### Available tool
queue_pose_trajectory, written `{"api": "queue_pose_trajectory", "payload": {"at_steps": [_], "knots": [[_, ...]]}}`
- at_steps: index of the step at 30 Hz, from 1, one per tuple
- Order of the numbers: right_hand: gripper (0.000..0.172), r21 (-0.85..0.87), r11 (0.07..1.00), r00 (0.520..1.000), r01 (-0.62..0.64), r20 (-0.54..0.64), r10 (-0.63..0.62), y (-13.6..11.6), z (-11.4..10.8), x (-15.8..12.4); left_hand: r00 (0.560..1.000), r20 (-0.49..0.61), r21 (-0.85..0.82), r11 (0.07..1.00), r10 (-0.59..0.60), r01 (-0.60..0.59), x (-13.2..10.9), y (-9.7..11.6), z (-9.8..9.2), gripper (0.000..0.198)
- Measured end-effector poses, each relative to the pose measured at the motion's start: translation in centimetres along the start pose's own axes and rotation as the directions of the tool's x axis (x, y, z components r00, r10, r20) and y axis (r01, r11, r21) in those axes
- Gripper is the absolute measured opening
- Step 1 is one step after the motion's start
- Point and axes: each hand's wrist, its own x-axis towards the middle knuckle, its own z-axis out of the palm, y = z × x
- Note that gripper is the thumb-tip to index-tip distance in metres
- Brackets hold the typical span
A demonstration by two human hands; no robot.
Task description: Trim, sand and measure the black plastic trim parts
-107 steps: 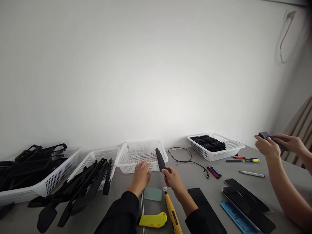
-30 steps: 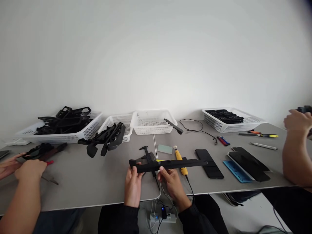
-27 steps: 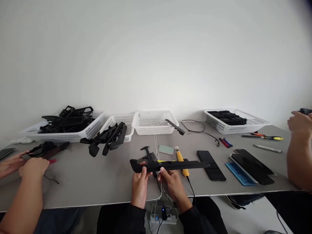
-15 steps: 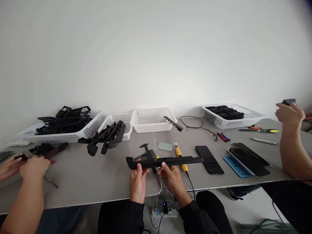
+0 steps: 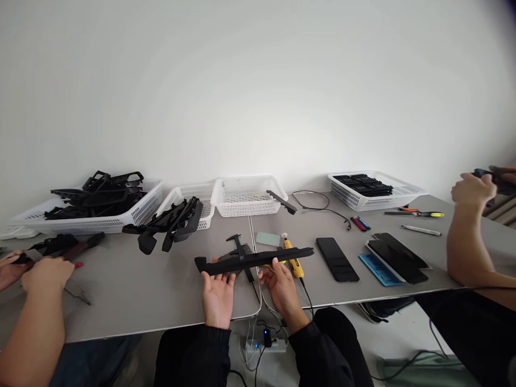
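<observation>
I hold a long black plastic strip (image 5: pixel 253 259) level above the grey table (image 5: pixel 133 301), near its front edge. My left hand (image 5: pixel 217 290) cups it from below near its left end, fingers curled up around it. My right hand (image 5: pixel 282 285) grips it near the middle with thumb and fingertips. Under the strip lie a black caliper (image 5: pixel 241 248), a yellow-handled tool (image 5: pixel 291 259) and a pale green card (image 5: pixel 267 238).
White baskets stand along the back: one with black frames (image 5: pixel 97 207), one with black strips (image 5: pixel 185 207), one nearly empty (image 5: pixel 245 193), one with black parts (image 5: pixel 371 188). A phone (image 5: pixel 337 259) and black panels (image 5: pixel 397 258) lie right. Other people's hands (image 5: pixel 44 274) (image 5: pixel 470 191) flank me.
I took a long black strip and drew it back to the table's front edge. Over the last second it shifted slightly left and tilted, left end lower. The person on the right lowered their hands.
</observation>
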Motion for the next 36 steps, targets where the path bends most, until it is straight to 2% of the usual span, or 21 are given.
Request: {"api": "queue_pose_trajectory", "payload": {"at_steps": [8, 11, 15, 18, 21, 25, 29, 32, 34, 36], "knots": [[0.045, 0.078, 0.997, 1.0, -0.015, -0.002, 0.015, -0.3, -0.4, 0.2, 0.999, 0.01, -0.003, 0.999, -0.045, 0.045, -0.8, 0.3, 0.6, 0.067], [0.045, 0.125, 0.992, 1.0, -0.012, -0.008, 0.013, -0.6, -0.4, 0.1, 0.999, 0.011, 0.021, 0.999, -0.032, 0.032, -0.7, 0.2, 0.4, 0.06], [0.042, 0.195, 0.981, 1.0, -0.018, 0.015, 0.015, -1.3, -0.3, -0.5, 1.0, 0.003, 0.054, 0.998, -0.011, 0.01, -0.8, -0.1, 0.3, 0.042], [0.045, 0.238, 0.97, 0.998, -0.053, 0.047, 0.043, -1.7, -0.4, -0.8, 1.0, 0.017, 0.078, 0.997, 0.005, -0.006, -0.9, -0.2, 0.3, 0.041], [0.045, 0.198, 0.979, 0.999, -0.05, 0.018, 0.048, -1.6, -0.5, -0.8, 0.999, 0.049, 0.073, 0.997, 0.002, -0.005, -1.0, -0.1, 0.2, 0.05], [0.048, 0.16, 0.987, 0.999, 0.013, -0.036, -0.007, -1.1, -0.7, -0.3, 0.997, 0.056, -0.013, 0.999, -0.052, 0.052, -1.0, 0.4, 0.0, 0.067], [0.065, 0.127, 0.991, 0.998, 0.036, -0.06, -0.028, -0.7, -0.9, -0.2, 0.99, 0.096, -0.058, 0.992, -0.107, 0.113, -1.2, 0.9, 0.2, 0.071], [0.067, 0.091, 0.995, 0.996, 0.046, -0.075, -0.039, -0.6, -0.9, -0.3, 0.978, 0.148, -0.082, 0.983, -0.15, 0.163, -1.3, 1.2, 0.1, 0.076], [0.069, 0.064, 0.996, 0.995, 0.058, -0.088, -0.052, -0.6, -0.9, -0.2, 0.971, 0.17, -0.077, 0.98, -0.171, 0.186, -1.2, 1.3, 0.0, 0.071], [0.07, 0.022, 0.998, 0.995, 0.061, -0.085, -0.059, -0.4, -0.9, -0.1, 0.963, 0.177, -0.03, 0.977, -0.202, 0.211, -1.0, 1.2, -0.1, 0.058]]}}
